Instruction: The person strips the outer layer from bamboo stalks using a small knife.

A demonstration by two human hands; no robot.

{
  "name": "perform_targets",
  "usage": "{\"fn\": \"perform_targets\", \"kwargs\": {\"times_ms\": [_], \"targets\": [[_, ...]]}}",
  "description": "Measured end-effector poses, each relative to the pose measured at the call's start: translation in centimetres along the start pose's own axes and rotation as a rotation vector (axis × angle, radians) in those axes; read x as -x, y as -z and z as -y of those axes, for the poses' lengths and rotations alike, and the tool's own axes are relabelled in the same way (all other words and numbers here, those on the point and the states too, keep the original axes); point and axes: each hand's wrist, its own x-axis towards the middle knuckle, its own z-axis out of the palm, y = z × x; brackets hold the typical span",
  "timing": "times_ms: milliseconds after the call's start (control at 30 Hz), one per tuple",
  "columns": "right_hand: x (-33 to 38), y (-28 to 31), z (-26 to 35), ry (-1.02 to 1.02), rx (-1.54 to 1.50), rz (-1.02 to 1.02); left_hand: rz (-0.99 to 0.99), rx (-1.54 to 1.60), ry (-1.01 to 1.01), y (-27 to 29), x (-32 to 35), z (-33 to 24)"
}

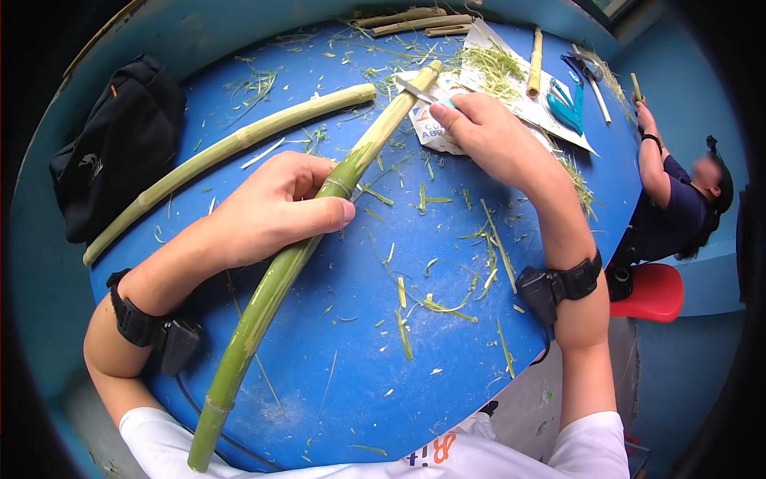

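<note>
My left hand (275,199) is closed around a green bamboo stalk (270,299), just by one of its joints. The stalk slants from the lower left, close to my body, up to the far middle of the table. Its far part is scraped pale, while the near part keeps its green skin with a few light patches. In my right hand (499,144) is a knife (419,90) with a teal handle, its blade lying across the scraped far end. A second, pale, scraped stalk (239,140) rests to the left of my left hand.
Green shavings (411,311) litter the blue table (343,375). A black bag (120,152) sits at the left edge. Several cut stalks (419,24) lie at the back. Teal-handled pruning shears (565,108) are on the right, near another person (678,180) holding a short stick.
</note>
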Motion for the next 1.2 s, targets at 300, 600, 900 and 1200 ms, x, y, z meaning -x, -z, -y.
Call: {"fn": "perform_targets", "kwargs": {"times_ms": [300, 600, 900, 1200], "targets": [[3.4, 0.8, 4.4, 0.203, -0.082, 0.205, -0.099, 0.080, -0.091, -0.5, -0.6, 0.3], [3.3, 0.3, 4.6, 0.237, -0.076, 0.235, -0.085, 0.030, -0.091, -0.4, 0.0, 0.5], [0.1, 0.3, -0.8, -0.090, 0.016, -0.063, -0.040, 0.007, 0.020, -1.2, 0.9, -1.3], [1.4, -2.1, 3.0, 0.147, -0.070, 0.137, -0.027, 0.040, -0.007, 0.1, 0.3, 1.1]]}}
